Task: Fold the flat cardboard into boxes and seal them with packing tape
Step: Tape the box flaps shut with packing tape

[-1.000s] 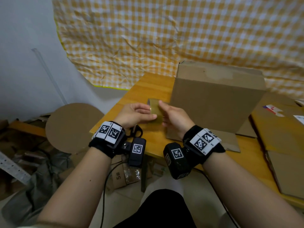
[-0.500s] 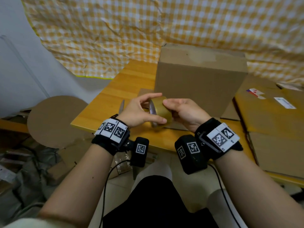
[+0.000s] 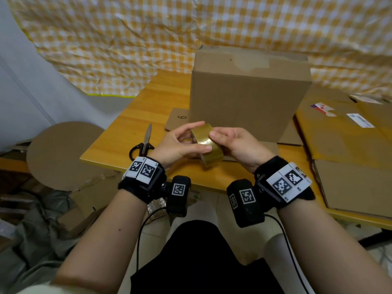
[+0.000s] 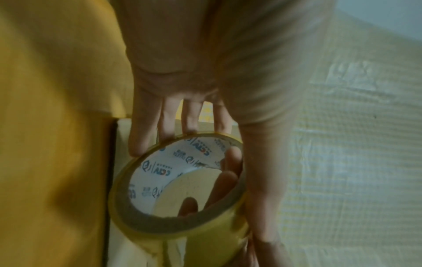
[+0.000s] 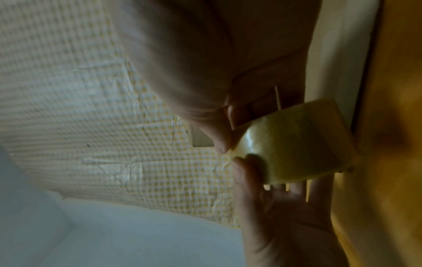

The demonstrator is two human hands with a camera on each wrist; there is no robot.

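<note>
Both hands hold a roll of yellowish packing tape above the near edge of the wooden table. My left hand grips the roll from the left, thumb on the outer band and fingers behind it. My right hand holds it from the right, thumb on the band, fingers inside the core. The left wrist view looks into the printed white core of the roll; the right wrist view has its outer band. A folded cardboard box stands upright behind the hands, a clear tape strip on its top.
Black-handled scissors lie on the table left of my left hand. Flat cardboard sheets are stacked on the right, one with labels. A round cardboard disc and scraps sit on the floor at left. A checked cloth hangs behind.
The tape roll has been lifted off the table in front of the box and turned in both hands. The scissors beside my left hand are now uncovered.
</note>
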